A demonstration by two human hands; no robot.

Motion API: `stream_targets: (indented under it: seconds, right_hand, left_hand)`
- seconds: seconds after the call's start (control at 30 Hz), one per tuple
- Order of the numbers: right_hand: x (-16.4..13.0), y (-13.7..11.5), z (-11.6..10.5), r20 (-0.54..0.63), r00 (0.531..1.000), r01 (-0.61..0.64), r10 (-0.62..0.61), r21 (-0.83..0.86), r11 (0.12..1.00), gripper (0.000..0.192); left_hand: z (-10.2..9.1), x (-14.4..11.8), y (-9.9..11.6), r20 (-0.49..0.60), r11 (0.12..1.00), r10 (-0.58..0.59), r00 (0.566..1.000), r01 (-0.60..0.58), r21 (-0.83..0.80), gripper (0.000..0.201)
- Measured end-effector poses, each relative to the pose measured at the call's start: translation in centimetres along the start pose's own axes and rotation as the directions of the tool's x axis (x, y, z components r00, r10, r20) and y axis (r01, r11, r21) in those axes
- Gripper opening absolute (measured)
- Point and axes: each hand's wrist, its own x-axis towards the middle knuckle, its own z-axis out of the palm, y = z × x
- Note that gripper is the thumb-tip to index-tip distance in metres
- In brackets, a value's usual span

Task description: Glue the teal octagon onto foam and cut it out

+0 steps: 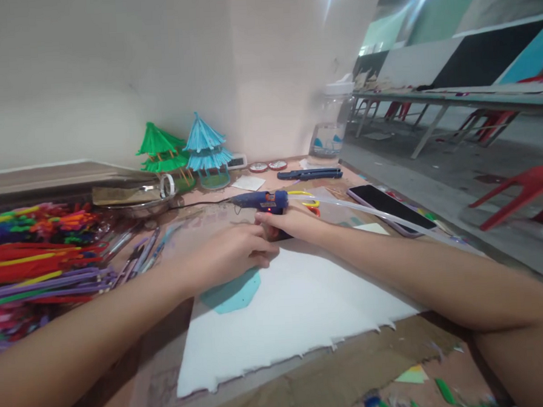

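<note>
Two bare forearms are reaching in from the near edge of the tabletop (308, 384) and meeting toward its middle. The right hand (290, 222) is wrapping around the handle of one blue glue gun (260, 200) — fingers curled narrow about the grip, the gun's body sitting just above and beyond the knuckles, its nozzle pointing toward the left edge and a clear glue stick (367, 209) trailing out behind it toward the right edge. A small red light is glowing on the gun's handle. The left hand (231, 251) is lying just beside the right, fingers drawn together and touching it; whether it is pinching anything I cannot tell, since the fingertips are hidden against the other hand.

Under both hands one white sheet (295, 311) with a ragged near edge is lying on the tabletop, and one teal paper cut-out (234, 291) is resting on it right below the left hand's wrist.

Counting the rest — two paper umbrella towers are standing at the far edge, one green (162, 150) and one blue (207, 147). One phone (390, 206) is lying face up near the right edge, and one dark cutter-like tool (310, 174) is lying behind the gun. Two small round lids (268, 166) are sitting side by side at the far edge. A heap of coloured pipe cleaners (33, 258), too many to count, is filling the left side.
</note>
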Motion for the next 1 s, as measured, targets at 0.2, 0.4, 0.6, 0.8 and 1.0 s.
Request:
stream_targets:
  seconds: [0.2, 0.4, 0.6, 0.8, 1.0]
  right_hand:
    - [-0.2, -0.3, 0.0, -0.023, 0.999, -0.022, 0.022, -0.015, 1.0, 0.032]
    - [0.0, -0.2, 0.0, -0.023, 0.999, -0.023, 0.024, 0.025, 0.999, 0.041]
    - [0.1, 0.2, -0.2, -0.037, 0.998, 0.048, -0.041, 0.235, 0.971, 0.025]
    - [-0.2, 0.1, -0.3, -0.052, 0.997, 0.073, -0.059, 0.346, 0.935, 0.022]
    - [-0.2, 0.3, -0.3, -0.048, 0.997, 0.072, -0.06, 0.296, 0.953, 0.023]
  left_hand:
    - [1.1, 0.4, 0.0, 0.012, 0.993, -0.115, 0.993, 0.115, -0.01, 0.017]
    - [1.0, 0.4, -0.4, -0.085, 0.975, -0.223, 0.971, 0.22, -0.04, 0.017]
    - [-1.4, -0.8, -1.4, -0.111, 0.855, -0.42, 0.901, 0.352, -0.381, 0.025]
    - [-1.8, -1.1, -1.5, -0.03, 0.728, -0.521, 0.853, 0.426, -0.537, 0.027]
    - [-2.2, -1.5, -1.8, 0.013, 0.834, -0.438, 0.899, 0.411, -0.368, 0.022]
